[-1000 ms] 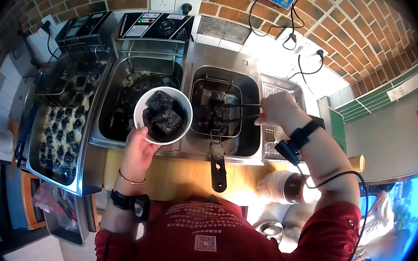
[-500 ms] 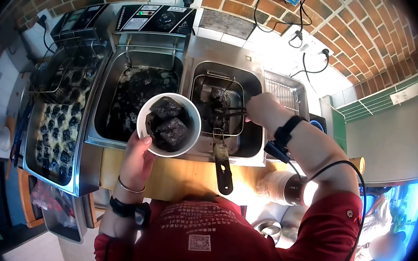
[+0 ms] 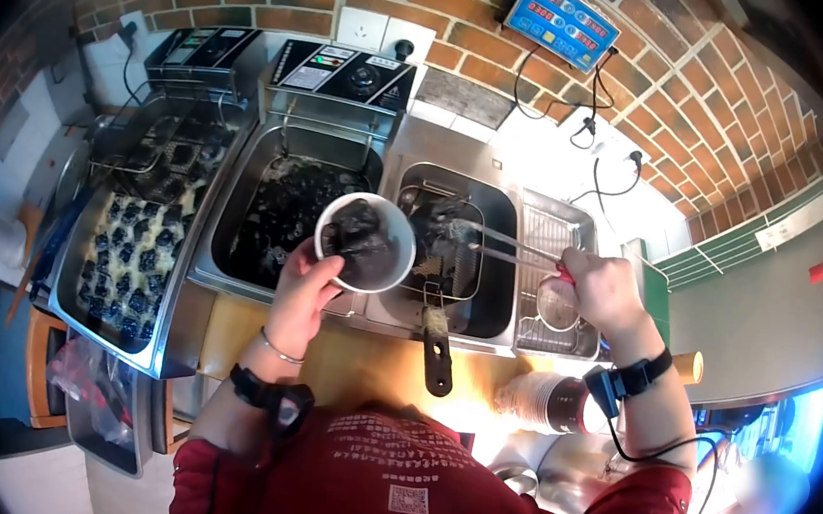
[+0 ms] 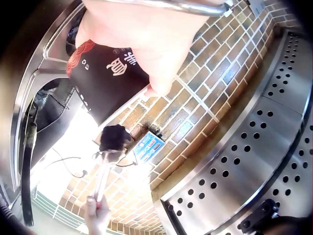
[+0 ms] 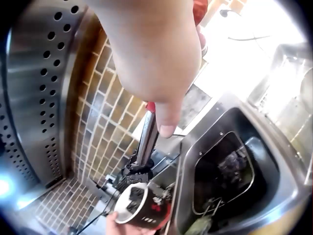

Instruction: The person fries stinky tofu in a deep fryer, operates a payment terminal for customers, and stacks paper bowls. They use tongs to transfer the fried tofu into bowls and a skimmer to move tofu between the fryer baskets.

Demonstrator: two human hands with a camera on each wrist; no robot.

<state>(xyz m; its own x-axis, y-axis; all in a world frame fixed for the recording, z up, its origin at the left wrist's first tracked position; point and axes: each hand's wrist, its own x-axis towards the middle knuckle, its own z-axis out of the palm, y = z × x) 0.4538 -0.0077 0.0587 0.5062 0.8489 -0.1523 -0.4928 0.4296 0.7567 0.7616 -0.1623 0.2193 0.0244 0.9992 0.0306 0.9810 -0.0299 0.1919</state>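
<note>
My left hand [image 3: 304,286] grips a paper bowl [image 3: 404,251], white inside and dark with printed characters outside, its mouth tipped. Black fried cubes [image 3: 353,227], looking like black tofu, lie in it. My right hand [image 3: 602,290] holds metal tongs [image 3: 517,241] with red on the handle. Between the tong tips is another black cube [image 4: 113,138], clearest in the left wrist view. In the head view the tips are over a wire frying basket [image 3: 473,288] in the right-hand fryer well [image 3: 498,310], with dark pieces inside. The basket's black handle [image 3: 437,359] points toward me.
Left of the bowl, a fryer well [image 3: 226,229] holds dark, foamy oil. Farther left, a steel tray [image 3: 70,308] contains many black cubes in foam. A wire rack [image 3: 544,220] and stacked paper bowls [image 3: 541,404] are at the right. A blue timer [image 3: 563,22] hangs on the brick wall.
The tongs have come up from the basket with a black cube between the tips. My right hand has shifted to the right, and the bowl has moved right and tipped more.
</note>
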